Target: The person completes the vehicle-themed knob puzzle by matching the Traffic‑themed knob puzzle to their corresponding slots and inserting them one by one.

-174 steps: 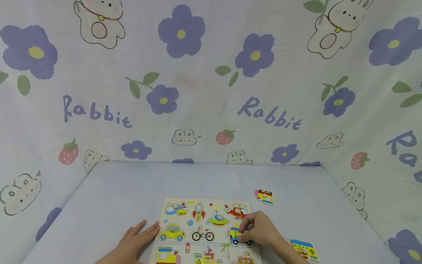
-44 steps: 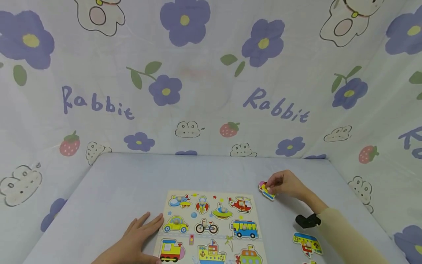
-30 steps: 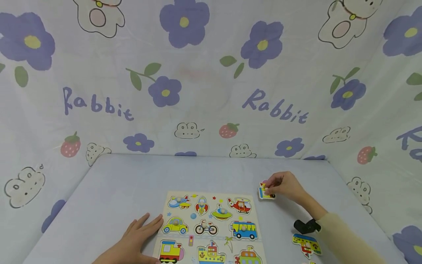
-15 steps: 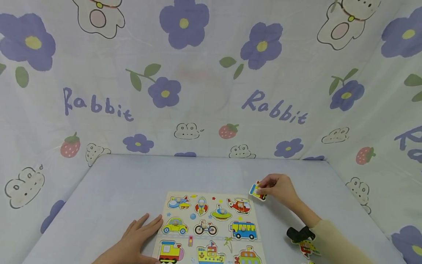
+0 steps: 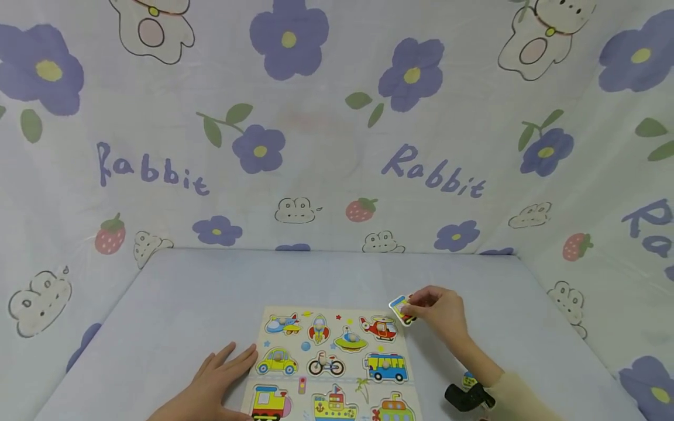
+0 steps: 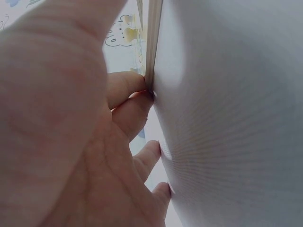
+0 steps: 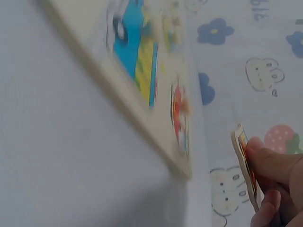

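A wooden knob puzzle board (image 5: 301,404) lies on the table in the head view. My right hand (image 5: 442,316) pinches a train puzzle piece (image 5: 399,305) between thumb and fingers, just off the board's far right corner; the right wrist view shows the piece (image 7: 244,161) edge-on. My left hand (image 5: 213,383) rests spread at the board's left edge, its fingertips touching the board's side and table. Knobbed pieces, including the bus (image 5: 386,365), helicopter (image 5: 380,328) and car (image 5: 277,361), sit in the board. A train picture (image 5: 270,402) without a knob shows in the near row.
Another puzzle piece (image 5: 468,380) lies right of the board, mostly hidden by the right wrist and its black camera mount (image 5: 466,397). Ship (image 5: 335,406) and submarine (image 5: 395,408) pictures show along the near row. A printed cloth wall (image 5: 326,175) stands behind the table.
Earlier my right hand was at the bus on the board. It then took the train piece at the far right, turned it, and carried it left towards the board's corner. The left hand stays put.
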`<state>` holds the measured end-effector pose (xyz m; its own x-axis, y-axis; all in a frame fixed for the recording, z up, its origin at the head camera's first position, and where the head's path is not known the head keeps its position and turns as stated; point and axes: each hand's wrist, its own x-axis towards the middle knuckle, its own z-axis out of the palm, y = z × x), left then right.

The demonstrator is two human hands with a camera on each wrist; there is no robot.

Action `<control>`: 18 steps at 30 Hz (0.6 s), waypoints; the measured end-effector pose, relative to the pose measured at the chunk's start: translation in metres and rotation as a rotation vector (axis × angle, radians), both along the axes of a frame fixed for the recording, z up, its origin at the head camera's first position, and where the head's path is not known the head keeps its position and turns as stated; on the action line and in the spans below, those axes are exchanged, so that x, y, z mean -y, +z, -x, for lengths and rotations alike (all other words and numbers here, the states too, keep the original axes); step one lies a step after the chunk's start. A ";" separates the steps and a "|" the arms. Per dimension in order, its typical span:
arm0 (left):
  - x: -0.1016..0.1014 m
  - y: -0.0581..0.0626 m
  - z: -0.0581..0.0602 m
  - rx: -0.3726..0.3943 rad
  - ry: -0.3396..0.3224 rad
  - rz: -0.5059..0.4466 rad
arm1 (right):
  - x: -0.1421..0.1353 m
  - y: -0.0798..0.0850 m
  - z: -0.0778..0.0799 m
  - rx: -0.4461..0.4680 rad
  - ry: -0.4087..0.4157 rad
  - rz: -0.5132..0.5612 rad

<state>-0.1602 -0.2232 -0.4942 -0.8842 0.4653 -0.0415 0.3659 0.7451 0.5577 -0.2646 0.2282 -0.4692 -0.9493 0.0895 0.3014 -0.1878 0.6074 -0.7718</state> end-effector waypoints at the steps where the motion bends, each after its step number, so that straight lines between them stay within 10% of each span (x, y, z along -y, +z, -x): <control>1: 0.000 0.000 0.000 0.007 0.002 -0.001 | 0.004 0.001 -0.004 0.010 -0.009 0.013; 18: 0.000 -0.001 0.003 0.010 -0.005 0.001 | 0.109 0.009 -0.064 0.143 -0.080 0.374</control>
<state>-0.1628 -0.2237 -0.4949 -0.8813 0.4699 -0.0510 0.3641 0.7436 0.5608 -0.2001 0.1189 -0.4605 -0.9650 0.2428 0.0991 -0.0259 0.2878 -0.9573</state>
